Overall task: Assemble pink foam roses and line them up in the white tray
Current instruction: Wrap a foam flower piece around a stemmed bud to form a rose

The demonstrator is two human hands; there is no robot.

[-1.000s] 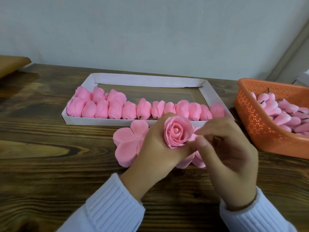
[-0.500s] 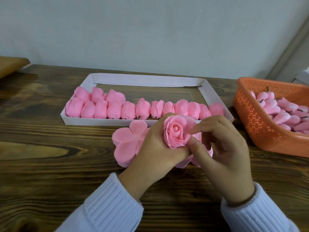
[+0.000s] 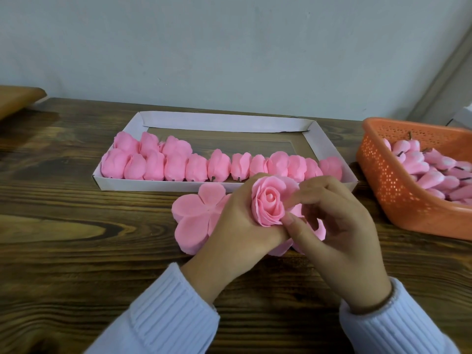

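Gripping the rose [image 3: 268,204] in our left hand [image 3: 237,226], we pinch its petals with our right hand [image 3: 337,226], just before the white tray [image 3: 329,141].

Soft, even daylight (no glare); faint shadows under the hands; wide-angle bending and slight blur at edges.

Your pink foam rose [image 3: 268,203], held just in front of the white tray [image 3: 224,122].
You gripped the rose in your left hand [image 3: 237,233] with its spiral centre facing up at you, while your right hand [image 3: 339,226] pinched an outer petal on its right side. Finished roses [image 3: 219,166] lay on their sides in a row along the tray's near wall, with a few more behind them at the left end. A flat petal piece [image 3: 196,213] lay partly under your left hand.
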